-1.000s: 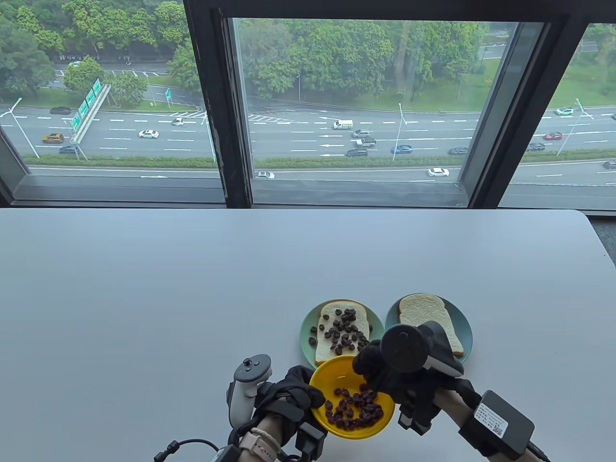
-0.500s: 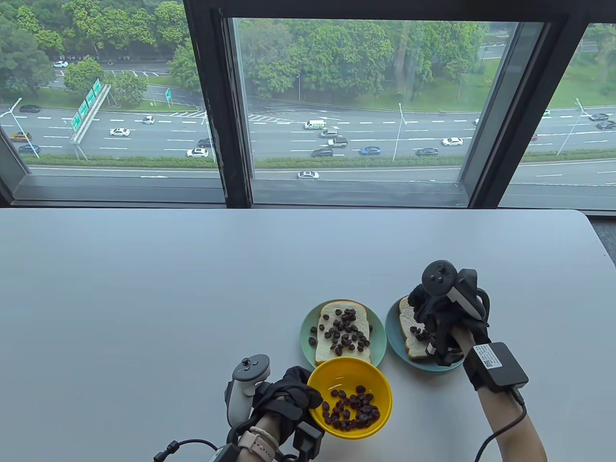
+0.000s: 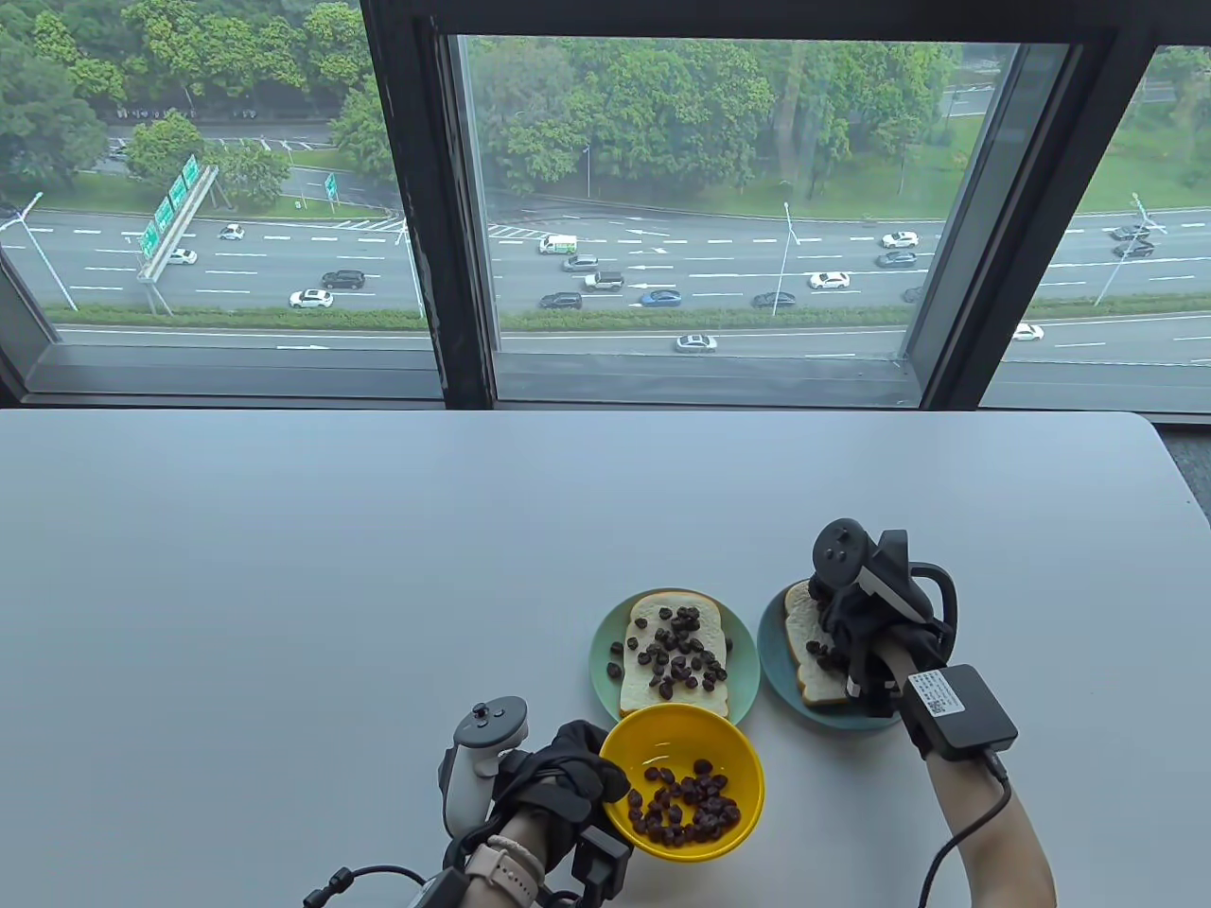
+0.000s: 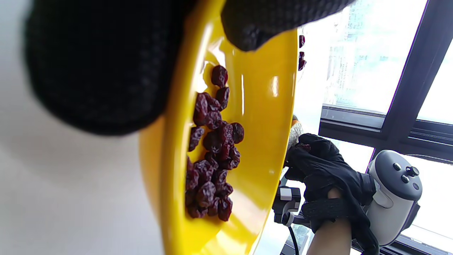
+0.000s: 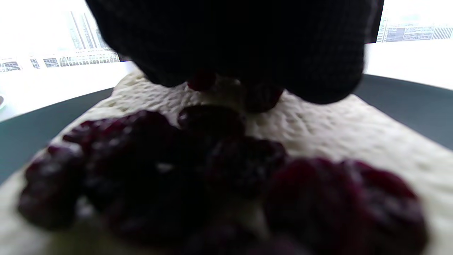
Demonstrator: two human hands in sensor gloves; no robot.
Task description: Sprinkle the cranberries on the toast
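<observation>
1. Gray table [image 3: 284, 567] is carrying two plates of toast; left toast [image 3: 674, 653] is already covered in cranberries.
2. My right hand [image 3: 856, 615] is dropping cranberries [image 5: 219, 170] onto right toast [image 3: 802, 629]; grip hidden, cannot tell.
3. My left hand [image 3: 568, 776] is gripping the bowl [image 3: 728, 757], half-emptied.

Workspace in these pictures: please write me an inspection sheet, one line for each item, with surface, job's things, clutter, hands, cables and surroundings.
Surface: white table, bare over most of its area.
Job's things: yellow bowl with cranberries; left toast on a green plate, well covered with cranberries; right toast on a blue plate, a few cranberries on it.
Clutter: nothing seen.
Hands: left hand holds the bowl's rim; right hand is low over the right toast, fingers pointing down.
Cables: black cable along the right forearm; another at the left wrist.
Surroundings: window behind the table, road with cars and trees outside.
</observation>
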